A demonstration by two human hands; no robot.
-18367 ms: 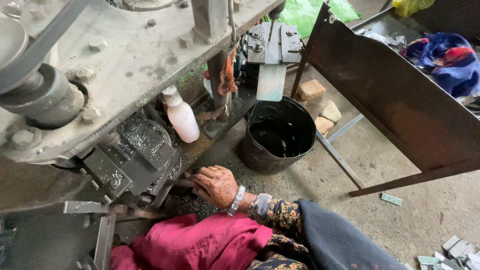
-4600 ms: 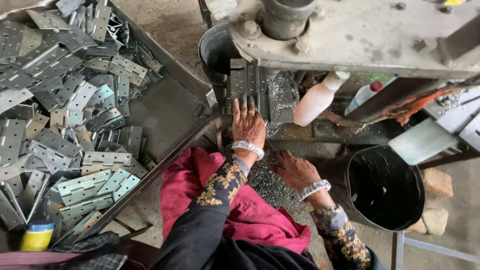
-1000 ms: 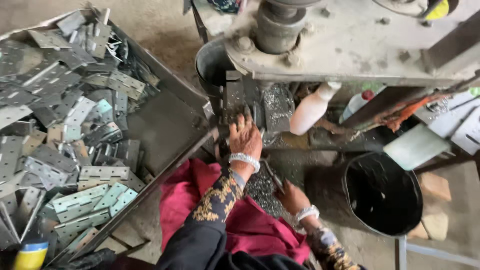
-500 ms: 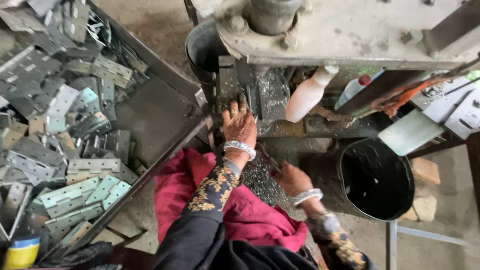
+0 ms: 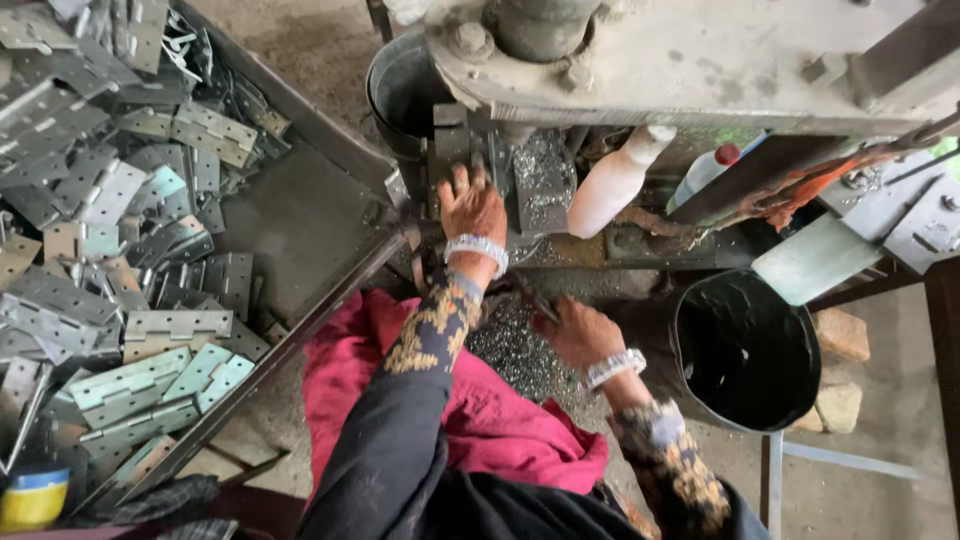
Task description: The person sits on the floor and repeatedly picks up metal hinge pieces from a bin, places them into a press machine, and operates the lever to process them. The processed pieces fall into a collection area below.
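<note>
Looking down: pink cloth [image 5: 470,420] over my lap. Right hand [image 5: 578,332] rests on the heap of metal shavings [image 5: 510,350], fingers curled; can't tell if they grip anything. Black bucket [image 5: 745,350] just to its right. Left hand [image 5: 472,207] is further out, fingers spread flat on the dark metal block [image 5: 455,150] under the press [image 5: 680,60], holding nothing. Tray of hinges [image 5: 120,250] sits left.

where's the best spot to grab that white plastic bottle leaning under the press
Probably the white plastic bottle is best gripped around its wide lower body, coming in from below, the open side nearest the person. Its narrow top is tucked up under the press, so there is little room there, and the round body offers a fuller wrap for the fingers.
</note>
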